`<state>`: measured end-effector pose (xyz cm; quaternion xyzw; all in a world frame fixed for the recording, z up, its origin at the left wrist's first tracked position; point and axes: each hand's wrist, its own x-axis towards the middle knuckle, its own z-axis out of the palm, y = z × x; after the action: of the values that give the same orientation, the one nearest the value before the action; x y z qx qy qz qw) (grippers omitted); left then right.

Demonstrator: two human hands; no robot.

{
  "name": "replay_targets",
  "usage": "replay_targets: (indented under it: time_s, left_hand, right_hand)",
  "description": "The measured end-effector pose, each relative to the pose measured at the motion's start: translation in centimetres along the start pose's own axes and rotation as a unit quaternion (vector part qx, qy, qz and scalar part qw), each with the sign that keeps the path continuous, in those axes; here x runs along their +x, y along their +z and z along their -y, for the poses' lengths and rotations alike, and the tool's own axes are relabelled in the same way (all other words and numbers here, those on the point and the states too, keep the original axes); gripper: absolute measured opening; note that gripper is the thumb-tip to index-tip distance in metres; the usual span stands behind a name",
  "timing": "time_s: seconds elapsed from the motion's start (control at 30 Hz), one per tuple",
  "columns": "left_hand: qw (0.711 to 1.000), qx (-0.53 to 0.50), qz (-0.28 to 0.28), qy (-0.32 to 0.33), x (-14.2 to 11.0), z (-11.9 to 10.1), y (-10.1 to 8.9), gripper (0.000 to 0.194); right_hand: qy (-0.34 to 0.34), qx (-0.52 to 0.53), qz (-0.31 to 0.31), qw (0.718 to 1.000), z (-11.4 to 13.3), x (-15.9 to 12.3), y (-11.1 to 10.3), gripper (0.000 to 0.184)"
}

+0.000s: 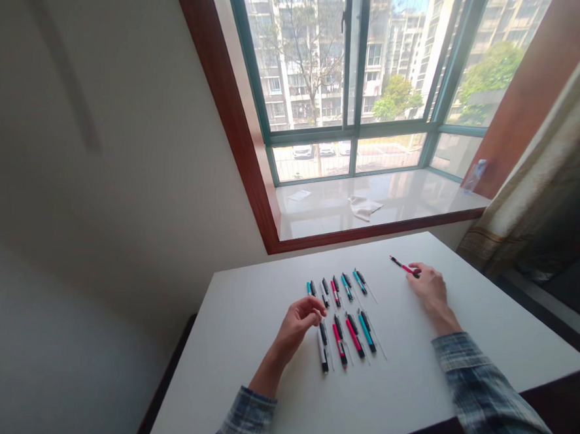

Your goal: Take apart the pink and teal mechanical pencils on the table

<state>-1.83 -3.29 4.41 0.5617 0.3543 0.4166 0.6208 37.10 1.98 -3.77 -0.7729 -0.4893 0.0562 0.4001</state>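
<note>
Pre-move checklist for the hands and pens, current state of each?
1. Right hand fingers at the red pen: ok, they touch its end.
2. Firm grip on that pen: cannot tell.
3. Red pen apart from the rows: ok, it lies alone on the white table.
4. Left hand free of pens: cannot tell, it hangs curled over the left end of the lower row of pens.
5. Upper row of pens undisturbed: ok, the pens lie side by side, none crossing.
</note>
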Motion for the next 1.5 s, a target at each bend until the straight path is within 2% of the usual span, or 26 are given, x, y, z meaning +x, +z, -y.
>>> replay_targets:
  time_s: [0.17, 0.33, 0.37, 0.43, 0.5, 0.6, 0.7, 0.93, 1.17, 1.23, 1.43, 1.5]
  left_hand:
    - [0.999, 0.001, -0.033, 0.015, 0.1, 0.3, -0.2, 0.015]
    - [0.995, 0.022, -0.091, 0.035, 0.3, 0.7, -0.5, 0.010]
    - [0.994, 0.033, -0.099, 0.036, 0.3, 0.7, -0.5, 0.008]
    - [0.992, 0.058, -0.109, 0.036, 0.3, 0.7, -0.4, 0.013]
    - [0.990, 0.079, -0.108, 0.036, 0.2, 0.7, -0.3, 0.024]
    - [0.990, 0.103, -0.090, 0.038, 0.1, 0.6, -0.2, 0.036]
    - [0.989, 0.121, -0.071, 0.044, 0.2, 0.7, -0.2, 0.037]
    - [0.991, 0.129, -0.009, 0.033, 0.1, 1.1, -0.1, 0.029]
    - [0.989, 0.142, -0.001, 0.042, 0.1, 1.1, -0.1, 0.025]
    - [0.989, 0.138, -0.008, 0.043, 0.1, 0.9, -0.1, 0.026]
    - [0.994, 0.095, -0.042, 0.028, 0.3, 0.3, 0.0, 0.029]
    - [0.995, 0.085, -0.054, 0.022, 0.3, 0.2, 0.1, 0.030]
  right_hand:
    - [0.029, 0.071, 0.030, 0.997, 0.7, -0.2, -0.4, 0.029]
    - [-0.002, 0.206, 0.092, 0.974, 3.7, -1.3, 0.7, 0.045]
    - [-0.012, 0.242, 0.116, 0.963, 4.4, -1.8, 1.0, 0.048]
    - [-0.006, 0.388, 0.187, 0.903, 5.9, -3.1, 1.5, 0.052]
    - [-0.003, 0.442, 0.251, 0.861, 7.2, -4.5, 2.0, 0.048]
    - [-0.014, 0.452, 0.306, 0.838, 8.9, -6.1, 2.2, 0.043]
    - [-0.023, 0.451, 0.338, 0.826, 10.1, -7.2, 2.1, 0.040]
    - [-0.055, 0.444, 0.386, 0.806, 11.5, -8.8, 2.1, 0.032]
    - [-0.070, 0.444, 0.389, 0.804, 12.4, -9.9, 2.5, 0.033]
    - [-0.080, 0.438, 0.376, 0.812, 12.5, -9.8, 2.2, 0.033]
    - [-0.102, 0.363, 0.323, 0.868, 12.2, -9.2, 1.5, 0.042]
    - [-0.100, 0.352, 0.320, 0.874, 12.1, -9.1, 1.5, 0.045]
